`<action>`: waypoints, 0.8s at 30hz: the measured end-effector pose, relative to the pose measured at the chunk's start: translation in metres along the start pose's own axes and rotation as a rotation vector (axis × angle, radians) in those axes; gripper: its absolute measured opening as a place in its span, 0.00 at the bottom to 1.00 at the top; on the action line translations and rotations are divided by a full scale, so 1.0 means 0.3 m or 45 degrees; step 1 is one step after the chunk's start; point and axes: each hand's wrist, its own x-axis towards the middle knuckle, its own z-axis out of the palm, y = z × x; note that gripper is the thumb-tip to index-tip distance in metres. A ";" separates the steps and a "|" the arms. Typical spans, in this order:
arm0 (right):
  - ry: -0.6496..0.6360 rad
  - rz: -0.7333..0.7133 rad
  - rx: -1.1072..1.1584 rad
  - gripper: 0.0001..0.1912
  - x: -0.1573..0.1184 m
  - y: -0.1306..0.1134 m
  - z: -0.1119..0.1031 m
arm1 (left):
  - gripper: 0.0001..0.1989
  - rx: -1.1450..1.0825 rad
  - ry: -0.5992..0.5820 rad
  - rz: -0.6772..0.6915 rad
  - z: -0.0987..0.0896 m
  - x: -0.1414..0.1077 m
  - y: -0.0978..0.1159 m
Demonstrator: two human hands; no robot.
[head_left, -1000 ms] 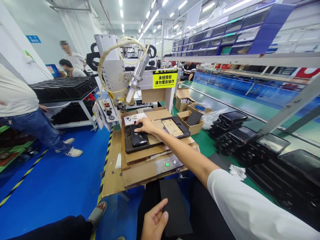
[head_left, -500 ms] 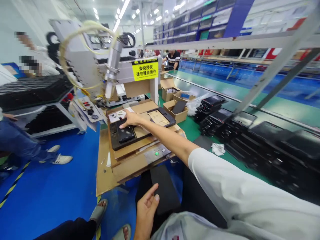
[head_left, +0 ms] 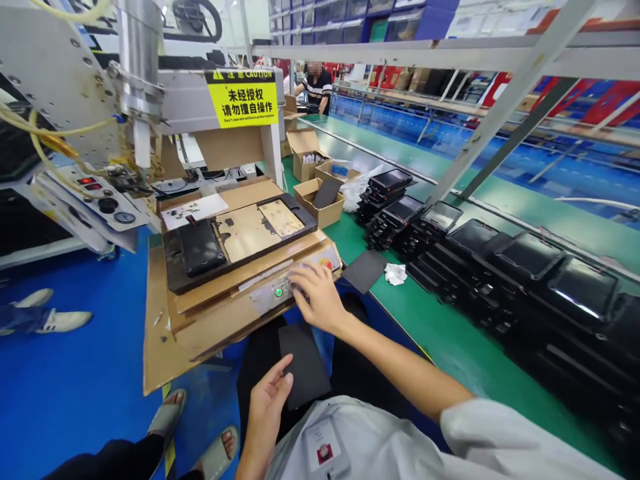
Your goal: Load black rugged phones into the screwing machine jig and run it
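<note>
My right hand (head_left: 320, 297) is over the control panel (head_left: 263, 300) on the front edge of the machine, its fingers stretched and the fingertips at the panel's buttons, between the lit green button (head_left: 279, 292) and the red one (head_left: 327, 265). It holds nothing. My left hand (head_left: 269, 393) rests low before my body, thumb and forefinger apart, beside a flat black sheet (head_left: 305, 367) lying on my lap. A black device housing (head_left: 201, 247) sits in the left part of the dark fixture tray (head_left: 240, 259), under the dispensing head (head_left: 143, 143).
Small cardboard boxes (head_left: 327, 207) stand behind the machine on the green bench (head_left: 395, 307). Stacks of black devices (head_left: 530, 257) line the bench at right. A black sheet (head_left: 364, 270) and crumpled white tissue (head_left: 395, 274) lie nearer. A person (head_left: 319, 87) sits at the back.
My right hand has let go of the black housing in the tray and drawn back to the button panel. The left hand stays by the black sheet. The view has shifted closer to the machine.
</note>
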 end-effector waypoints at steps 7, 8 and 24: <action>-0.146 0.047 -0.291 0.38 -0.200 0.015 0.183 | 0.28 0.044 -0.027 0.007 0.022 -0.013 -0.035; -0.126 0.059 -0.289 0.37 -0.196 0.013 0.194 | 0.28 0.046 -0.028 0.019 0.025 -0.017 -0.034; 0.109 -0.144 -0.693 0.23 -0.165 0.019 0.150 | 0.37 0.358 0.053 -0.114 0.015 0.021 -0.080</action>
